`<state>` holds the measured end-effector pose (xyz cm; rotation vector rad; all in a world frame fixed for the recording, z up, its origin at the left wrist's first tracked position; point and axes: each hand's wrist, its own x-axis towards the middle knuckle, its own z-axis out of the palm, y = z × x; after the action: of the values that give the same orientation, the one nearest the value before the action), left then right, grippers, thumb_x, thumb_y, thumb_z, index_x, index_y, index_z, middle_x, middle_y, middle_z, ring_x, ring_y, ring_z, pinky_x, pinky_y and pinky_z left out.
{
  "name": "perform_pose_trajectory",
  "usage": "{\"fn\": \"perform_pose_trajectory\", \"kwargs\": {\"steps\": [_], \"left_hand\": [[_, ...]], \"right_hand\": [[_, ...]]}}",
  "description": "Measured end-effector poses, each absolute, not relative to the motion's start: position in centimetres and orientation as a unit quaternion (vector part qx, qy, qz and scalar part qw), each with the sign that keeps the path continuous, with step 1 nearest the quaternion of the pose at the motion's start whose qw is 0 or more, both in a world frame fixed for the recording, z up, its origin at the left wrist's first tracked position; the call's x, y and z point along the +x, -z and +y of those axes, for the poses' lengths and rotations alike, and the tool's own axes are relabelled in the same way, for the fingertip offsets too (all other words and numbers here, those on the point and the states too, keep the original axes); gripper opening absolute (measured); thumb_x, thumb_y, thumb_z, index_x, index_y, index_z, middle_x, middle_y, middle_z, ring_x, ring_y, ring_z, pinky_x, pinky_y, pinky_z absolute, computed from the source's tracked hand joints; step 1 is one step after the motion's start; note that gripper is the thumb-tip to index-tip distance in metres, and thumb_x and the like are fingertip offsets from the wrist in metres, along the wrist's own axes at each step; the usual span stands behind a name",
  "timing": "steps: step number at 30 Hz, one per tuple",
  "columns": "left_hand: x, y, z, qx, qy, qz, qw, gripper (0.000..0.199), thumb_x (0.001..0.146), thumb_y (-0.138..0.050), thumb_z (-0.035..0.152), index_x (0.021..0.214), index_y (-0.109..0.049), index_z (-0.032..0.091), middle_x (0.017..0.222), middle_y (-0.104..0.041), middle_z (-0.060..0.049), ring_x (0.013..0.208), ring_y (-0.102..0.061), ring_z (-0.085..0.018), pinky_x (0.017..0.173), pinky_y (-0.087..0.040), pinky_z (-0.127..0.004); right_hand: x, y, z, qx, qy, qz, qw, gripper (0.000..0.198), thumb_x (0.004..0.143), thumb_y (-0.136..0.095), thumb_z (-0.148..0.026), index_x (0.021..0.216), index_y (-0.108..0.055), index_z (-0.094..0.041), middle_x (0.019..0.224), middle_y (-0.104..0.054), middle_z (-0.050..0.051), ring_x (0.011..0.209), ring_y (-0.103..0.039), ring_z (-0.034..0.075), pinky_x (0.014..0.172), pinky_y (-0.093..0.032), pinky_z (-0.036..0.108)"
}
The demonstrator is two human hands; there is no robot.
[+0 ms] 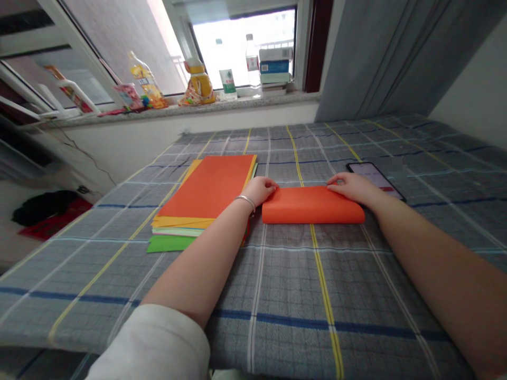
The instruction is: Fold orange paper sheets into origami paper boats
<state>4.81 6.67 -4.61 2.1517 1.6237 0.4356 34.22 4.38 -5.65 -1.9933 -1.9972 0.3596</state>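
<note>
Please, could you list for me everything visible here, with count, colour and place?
plaid cloth: one, mostly grey, foreground
folded sheet: one, orange, on plaid cloth
paper stack: one, orange topmost, green lowest, left of folded sheet
phone: one, black-edged, right side of cloth
windowsill: one, speckled grey, far side
bottles: three, clear, orange-yellow, white with orange cap, windowsill
container: one, yellow, windowsill
cup: one, white-green, windowsill
packet: one, pinkish, windowsill
boxes: small stack, blue and pale, windowsill
curtain: one, grey, right
bundle: one, black, far left
bracelet: one, silver, left arm
left hand: one, bare, at folded sheet's far left corner
right hand: one, bare, at its far edge
</note>
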Motion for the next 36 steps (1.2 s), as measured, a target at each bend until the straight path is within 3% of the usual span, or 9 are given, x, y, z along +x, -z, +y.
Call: {"fn": "perform_pose_trajectory", "kwargs": {"steps": [10,18,22,25,31,36], "left_hand": [[5.1,4.5,6.5,0.825,-0.103,0.547,0.1,0.025,0.091,-0.056,0.017,0.104,-0.077,0.019,0.11,-0.075,-0.008,0.106,-0.068,-0.022,0.096,-0.051,-0.03],[5.3,4.8,5.9,0.845,-0.092,0.524,0.056,0.026,0.094,-0.053,0.018,0.11,-0.074,0.018,0.112,-0.069,-0.01,0.104,-0.065,-0.021,0.097,-0.051,-0.031],[5.4,4.7,5.7,0.883,-0.104,0.455,-0.047,0.032,0.096,-0.052,0.017,0.122,-0.07,0.022,0.122,-0.063,-0.011,0.116,-0.057,-0.025,0.104,-0.046,-0.038],[5.6,4.2,5.7,0.931,-0.04,0.345,-0.109,0.036,0.1,-0.047,0.018,0.128,-0.068,0.026,0.123,-0.063,-0.01,0.115,-0.056,-0.026,0.1,-0.046,-0.038],[6.0,3.7,6.2,0.958,0.033,0.275,-0.073,0.044,0.1,-0.042,0.015,0.137,-0.064,0.024,0.125,-0.067,-0.008,0.113,-0.06,-0.022,0.102,-0.045,-0.033],[6.4,3.1,5.5,0.942,0.03,0.335,0.0,0.041,0.103,-0.039,0.029,0.134,-0.066,0.021,0.131,-0.065,-0.009,0.119,-0.06,-0.021,0.11,-0.04,-0.033]], "right_hand": [[33.8,5.6,4.3,-0.695,-0.072,-0.707,0.115,0.021,0.087,-0.063,-0.033,0.099,-0.074,-0.021,0.097,-0.076,0.01,0.088,-0.068,0.026,0.073,-0.047,0.034],[33.5,5.2,4.0,-0.7,-0.059,-0.705,0.096,0.023,0.089,-0.062,-0.033,0.103,-0.073,-0.019,0.093,-0.075,0.011,0.083,-0.068,0.025,0.069,-0.045,0.033],[33.5,5.2,3.8,-0.699,-0.053,-0.707,0.093,0.024,0.09,-0.061,-0.034,0.104,-0.073,-0.019,0.092,-0.075,0.011,0.081,-0.067,0.025,0.068,-0.044,0.033],[33.5,5.3,3.7,-0.699,-0.052,-0.707,0.095,0.024,0.09,-0.061,-0.034,0.104,-0.073,-0.019,0.089,-0.074,0.01,0.077,-0.066,0.024,0.065,-0.043,0.033],[33.4,5.3,3.6,-0.7,-0.046,-0.706,0.096,0.023,0.089,-0.06,-0.034,0.103,-0.073,-0.02,0.085,-0.073,0.008,0.073,-0.064,0.023,0.064,-0.042,0.033],[33.4,5.2,3.4,-0.698,-0.046,-0.708,0.099,0.025,0.09,-0.059,-0.035,0.104,-0.073,-0.02,0.086,-0.073,0.008,0.074,-0.064,0.024,0.064,-0.042,0.033]]}}
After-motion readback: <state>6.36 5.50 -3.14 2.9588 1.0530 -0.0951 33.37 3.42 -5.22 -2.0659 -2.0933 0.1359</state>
